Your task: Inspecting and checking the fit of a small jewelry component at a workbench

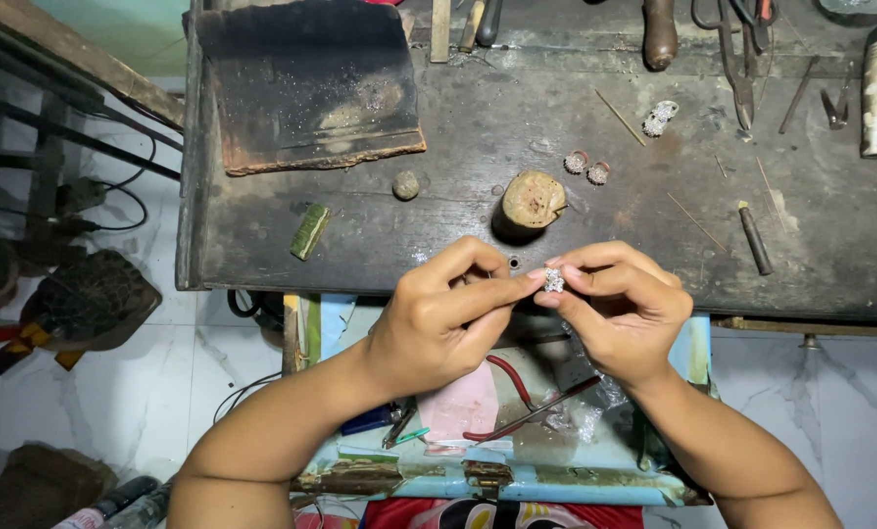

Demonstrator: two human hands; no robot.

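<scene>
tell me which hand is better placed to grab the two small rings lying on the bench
Right, probably. The two small rings lie beyond the right hand, right of the wooden stub. Both hands pinch the sparkly piece, so the left hand would hold it.

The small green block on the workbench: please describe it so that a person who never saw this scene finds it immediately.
Start at the dark, worn workbench and find the big rusty slab at its far left. Just in front of the slab, near the bench's front edge, lies the small green block, tilted. It is the only green thing on the benchtop; the nearby round pebble and wooden stump are brownish.
</scene>
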